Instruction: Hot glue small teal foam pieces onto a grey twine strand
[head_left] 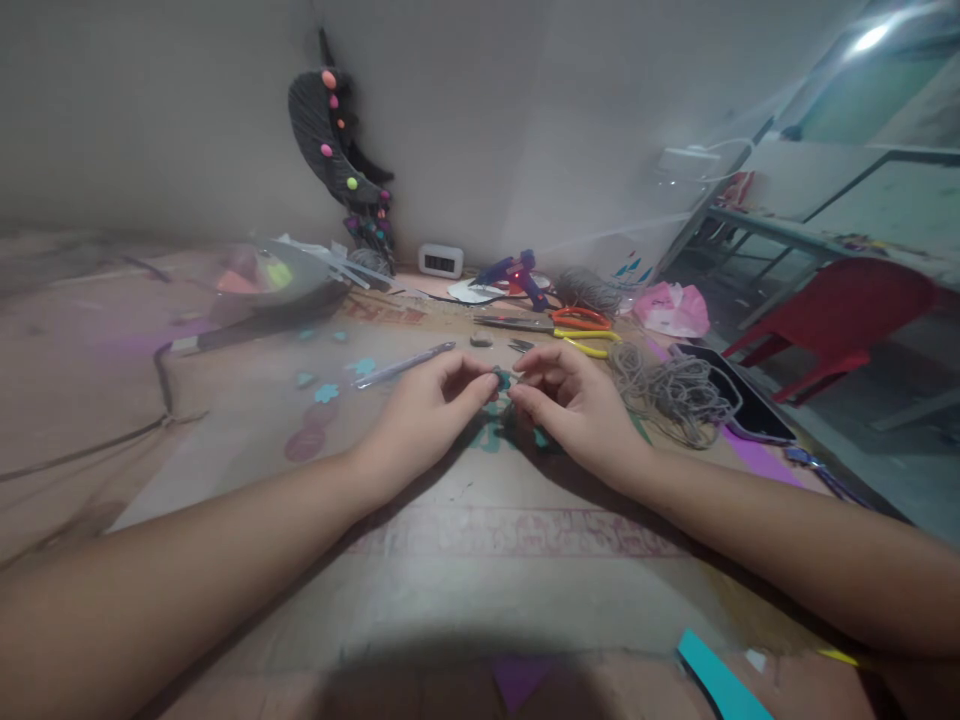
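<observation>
My left hand (427, 410) and my right hand (574, 405) meet at the middle of a cardboard sheet (480, 540) spread on the floor. Both pinch a small teal craft piece (502, 380) between their fingertips, fingers curled close. Loose teal cut-outs (327, 392) lie to the left of my left hand, and a pen-like tool (405, 364) lies just beyond it. A tangle of grey twine (675, 392) sits right of my right hand.
Behind the hands lie orange and yellow-handled scissors or pliers (581, 330), a blue glue gun (517, 274), a twine ball (589, 290) and a pink bag (673, 308). A bowl (262, 275) stands at the left, a dark tablet (739, 400) and red chair (847, 315) at the right.
</observation>
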